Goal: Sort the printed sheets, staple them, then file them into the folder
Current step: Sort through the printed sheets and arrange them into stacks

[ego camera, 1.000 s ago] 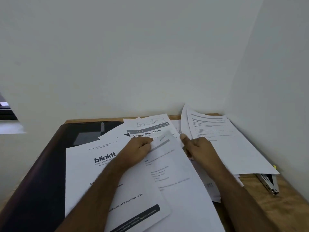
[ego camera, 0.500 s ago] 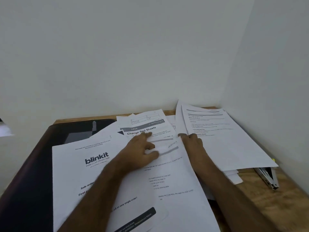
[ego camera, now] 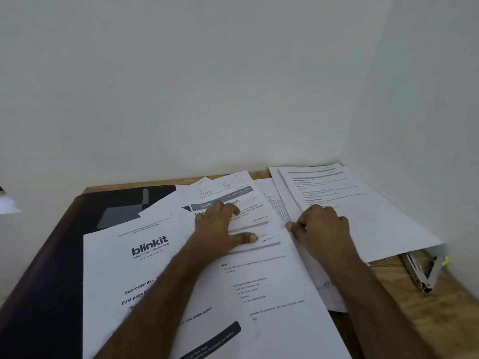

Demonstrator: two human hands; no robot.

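Sorting stage: printed sheets [ego camera: 272,281] lie fanned over the desk [ego camera: 414,286]. Left hand [ego camera: 220,229] lies flat, fingers spread, pinning mid sheets; right hand [ego camera: 321,226] curled, thumb at a sheet edge w/ pile alongside. Slide one pg at a time, matching headers. Stapler [ego camera: 422,273] near right.

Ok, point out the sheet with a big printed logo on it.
The blinkit sheet, lying left of the left hand over the dark folder; the other sheets show only small text.
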